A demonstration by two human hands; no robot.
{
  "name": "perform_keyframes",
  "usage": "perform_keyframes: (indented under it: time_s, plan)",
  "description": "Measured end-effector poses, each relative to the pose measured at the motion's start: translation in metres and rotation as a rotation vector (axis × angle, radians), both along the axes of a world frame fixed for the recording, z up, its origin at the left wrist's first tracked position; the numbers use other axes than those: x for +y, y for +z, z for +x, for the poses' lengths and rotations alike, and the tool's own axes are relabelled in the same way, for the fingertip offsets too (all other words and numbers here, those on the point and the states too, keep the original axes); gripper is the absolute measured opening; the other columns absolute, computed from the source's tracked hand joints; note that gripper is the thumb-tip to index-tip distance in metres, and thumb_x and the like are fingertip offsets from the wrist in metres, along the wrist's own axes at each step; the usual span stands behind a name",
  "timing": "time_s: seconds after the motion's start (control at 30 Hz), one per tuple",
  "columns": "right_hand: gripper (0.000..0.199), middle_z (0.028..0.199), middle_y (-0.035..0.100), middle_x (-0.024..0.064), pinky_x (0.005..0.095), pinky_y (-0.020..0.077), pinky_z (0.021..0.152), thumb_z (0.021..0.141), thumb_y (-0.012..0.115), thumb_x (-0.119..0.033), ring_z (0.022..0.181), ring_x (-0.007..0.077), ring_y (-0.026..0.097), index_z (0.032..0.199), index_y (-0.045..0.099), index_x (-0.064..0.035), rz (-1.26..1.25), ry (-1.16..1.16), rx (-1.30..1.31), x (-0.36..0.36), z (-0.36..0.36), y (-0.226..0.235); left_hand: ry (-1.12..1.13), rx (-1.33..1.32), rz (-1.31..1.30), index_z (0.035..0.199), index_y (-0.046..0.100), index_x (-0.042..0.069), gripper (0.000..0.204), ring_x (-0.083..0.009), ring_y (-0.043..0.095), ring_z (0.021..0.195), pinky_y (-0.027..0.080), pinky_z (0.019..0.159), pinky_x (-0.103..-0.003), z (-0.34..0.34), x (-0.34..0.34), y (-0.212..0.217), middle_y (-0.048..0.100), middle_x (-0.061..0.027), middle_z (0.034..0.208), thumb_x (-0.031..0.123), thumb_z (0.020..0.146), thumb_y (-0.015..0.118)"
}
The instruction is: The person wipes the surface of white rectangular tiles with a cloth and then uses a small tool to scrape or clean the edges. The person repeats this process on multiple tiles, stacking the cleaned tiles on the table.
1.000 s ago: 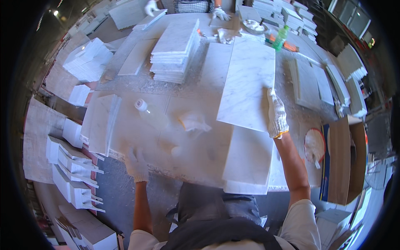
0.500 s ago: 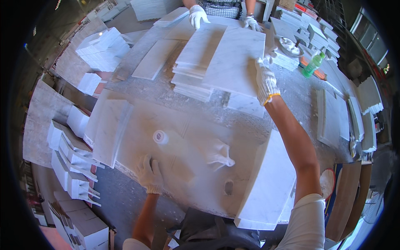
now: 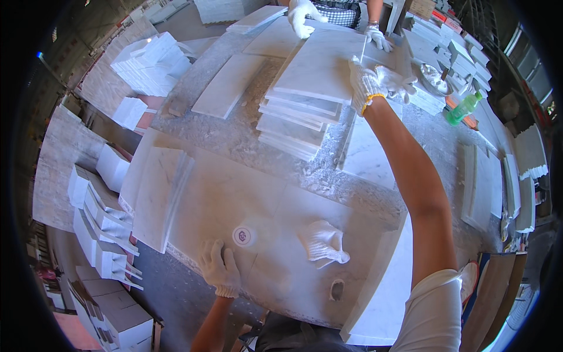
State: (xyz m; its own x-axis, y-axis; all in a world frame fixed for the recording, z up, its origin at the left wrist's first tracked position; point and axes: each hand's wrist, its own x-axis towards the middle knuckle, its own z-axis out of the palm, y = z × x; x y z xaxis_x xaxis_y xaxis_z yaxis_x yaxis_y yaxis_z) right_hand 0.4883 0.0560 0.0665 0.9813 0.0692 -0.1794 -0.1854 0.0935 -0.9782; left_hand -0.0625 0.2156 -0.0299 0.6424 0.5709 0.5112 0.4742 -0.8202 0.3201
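White rectangular marble slab (image 3: 321, 63) is gripped at its right edge by extended white-gloved right hand (image 3: 366, 87); white-gloved left hand (image 3: 220, 267) is held unclenched.

Stone workshop with slab stacks (image 3: 293, 126)

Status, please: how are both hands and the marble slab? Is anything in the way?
Left hand open, at near edge of worktable. Right hand at right edge of marble slab, grip unclear. Slab over stack; co-worker's hand close to far edge.
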Motion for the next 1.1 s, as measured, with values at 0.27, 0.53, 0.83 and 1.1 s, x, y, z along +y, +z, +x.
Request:
perform_keyframes:
  time_s: [0.27,0.53,0.83,1.1]
  plan:
    - [0.057,0.139,0.063,0.0183,0.0368,0.0512,0.102,0.104,0.056,-0.04,0.124,0.0291,0.064,0.142,0.055,0.0027,0.09,0.056,0.11,-0.001,0.013,0.004,-0.041,-0.044,0.009,0.116,0.072,0.005,0.027,-0.0413,0.06,0.125,0.048,0.105,-0.051,0.001,0.0,0.002,0.068,-0.0143,0.127,0.009,0.089,0.073]
    - [0.053,0.126,0.067,0.0172,0.0389,0.0543,0.093,0.106,0.055,-0.042,0.112,0.0286,0.067,0.139,0.058,0.0002,0.033,0.065,-0.034,-0.002,0.008,0.011,-0.063,-0.073,0.0,0.115,0.072,0.004,0.027,-0.0418,0.061,0.123,0.048,0.106,-0.051,0.0,0.0,0.004,0.068,-0.015,0.126,0.006,0.088,0.073]
    - [0.048,0.135,0.067,0.0181,0.0392,0.0559,0.099,0.103,0.057,-0.028,0.125,0.0308,0.065,0.144,0.053,-0.0027,-0.436,0.121,-0.174,0.0,0.002,0.025,-0.068,-0.078,0.002,0.115,0.072,0.004,0.026,-0.0426,0.061,0.124,0.048,0.106,-0.052,0.001,0.0,0.004,0.068,-0.0153,0.126,0.007,0.089,0.072]
    - [0.057,0.14,0.066,0.0147,0.0381,0.0512,0.103,0.11,0.041,-0.046,0.129,0.0284,0.063,0.146,0.055,-0.0042,-0.465,0.186,-0.213,0.001,0.017,0.029,-0.07,-0.068,0.005,0.115,0.072,0.004,0.027,-0.043,0.06,0.124,0.048,0.106,-0.052,0.0,0.001,0.004,0.068,-0.0157,0.126,0.007,0.089,0.073]
